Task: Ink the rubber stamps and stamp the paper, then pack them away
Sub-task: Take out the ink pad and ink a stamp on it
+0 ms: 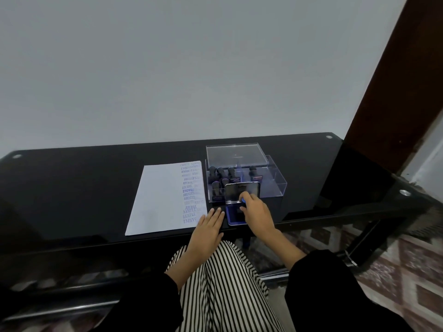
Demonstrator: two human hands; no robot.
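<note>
Striped lap [227, 283] nearest; left hand [208, 228] flat beside ink pad [232, 218]; right hand [257, 214] in pinch on stamp [243, 200].

Light: dim, flat, diffuse; no hard shadows. Paper [163, 200] = brightest area. Faint sheen on my black glass table [72, 188], weak glare on clear box lid [236, 155]. Wide-angle bowing at door frame [395, 92]. Floor tiles [407, 271] and my trousers [223, 283] blurred.

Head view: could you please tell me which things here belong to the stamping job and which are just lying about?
Job: paper, ink pad, stamp held in the right hand, clear box of stamps, box lid, left hand flat beside the pad.
Just there: black table, brown door frame, patterned floor.
</note>
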